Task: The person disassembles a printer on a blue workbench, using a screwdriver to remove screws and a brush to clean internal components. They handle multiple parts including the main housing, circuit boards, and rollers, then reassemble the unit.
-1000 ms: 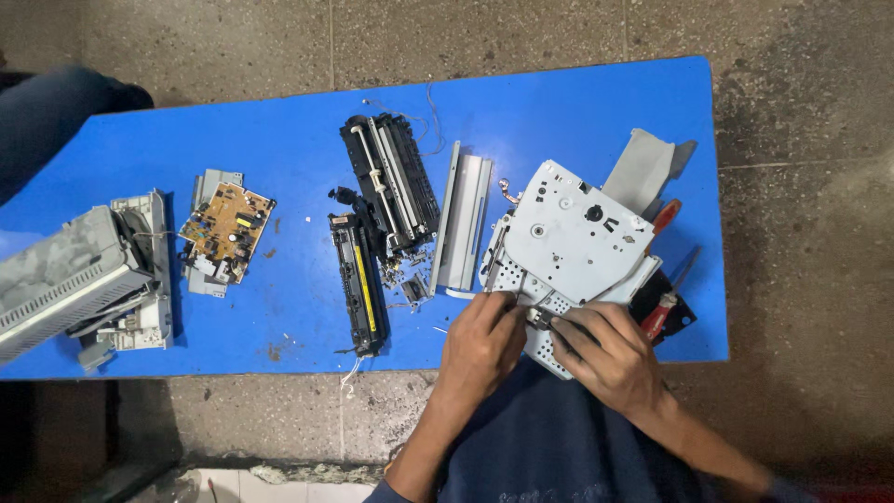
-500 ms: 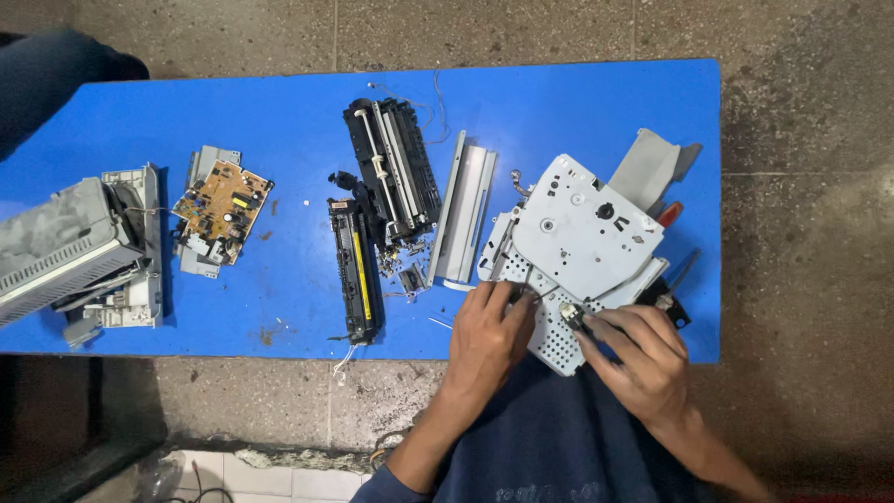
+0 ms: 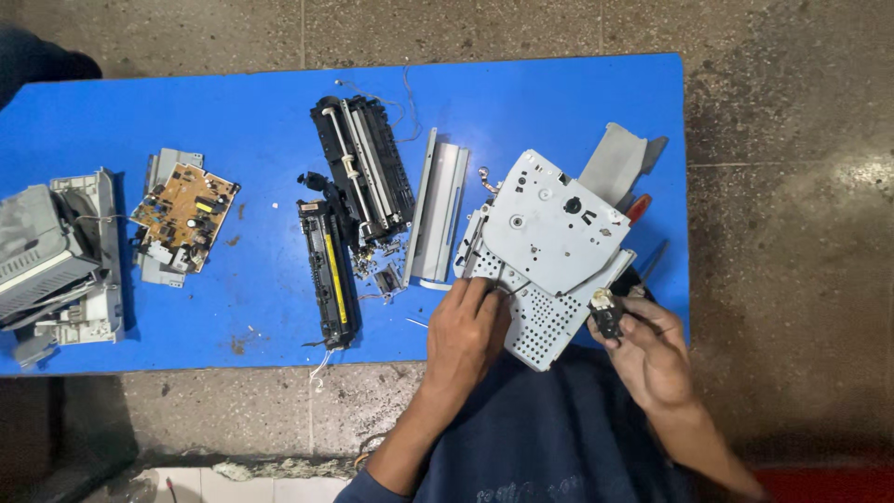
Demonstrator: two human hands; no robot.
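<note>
Metal chassis [image 3: 549, 233] under left hand [image 3: 466, 335] fingers, pressed flat; right hand [image 3: 652, 359] fingers pinch small black part [image 3: 607, 315].

A blue worktop [image 3: 559, 93] was seen from above. The left hand [image 3: 464, 335] was laid on the near edge of a grey metal frame [image 3: 549, 242] full of small holes. A small black part [image 3: 605, 315] was pinched in the fingers of the right hand [image 3: 652, 354], just beside the frame. A long black roller unit [image 3: 363, 172] and a black bar with a yellow strip [image 3: 328, 275] were laid in the middle. A brown circuit board [image 3: 184, 212] and a grey plastic casing [image 3: 51, 256] were laid at the left.
</note>
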